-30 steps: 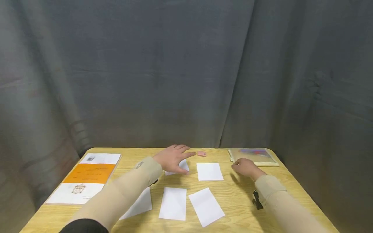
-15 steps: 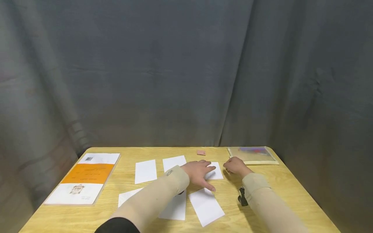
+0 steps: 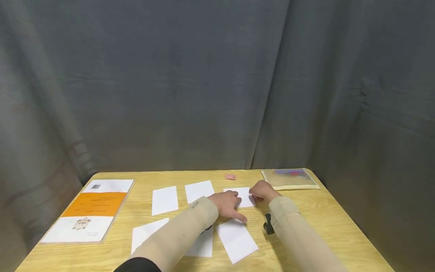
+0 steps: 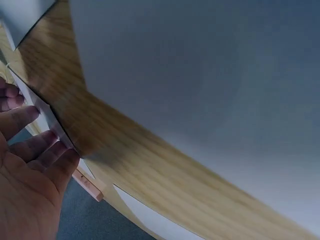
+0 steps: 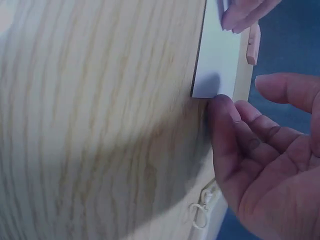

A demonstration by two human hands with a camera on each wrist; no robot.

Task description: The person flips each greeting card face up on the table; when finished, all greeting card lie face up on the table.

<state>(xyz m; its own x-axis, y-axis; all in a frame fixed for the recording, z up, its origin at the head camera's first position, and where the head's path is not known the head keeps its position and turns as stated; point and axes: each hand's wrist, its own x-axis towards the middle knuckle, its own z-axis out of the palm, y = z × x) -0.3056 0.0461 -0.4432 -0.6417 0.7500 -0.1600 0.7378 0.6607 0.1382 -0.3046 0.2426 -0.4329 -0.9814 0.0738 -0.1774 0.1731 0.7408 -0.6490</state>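
Left hand point(image 3: 225, 204), grip spread, is partly hiding a white paper card point(image 3: 247, 201) as the right hand point(image 3: 265, 191), thumb apart, is touching its edge.

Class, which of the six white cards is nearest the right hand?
The back row's rightmost card, nearest the pink block: the right hand is at its edge; the others lie farther off.

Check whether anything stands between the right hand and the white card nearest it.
Nothing visible does: the right hand has its fingertips right at the white card's edge. The left hand is at the card's opposite side, and the pink block lies beyond it.
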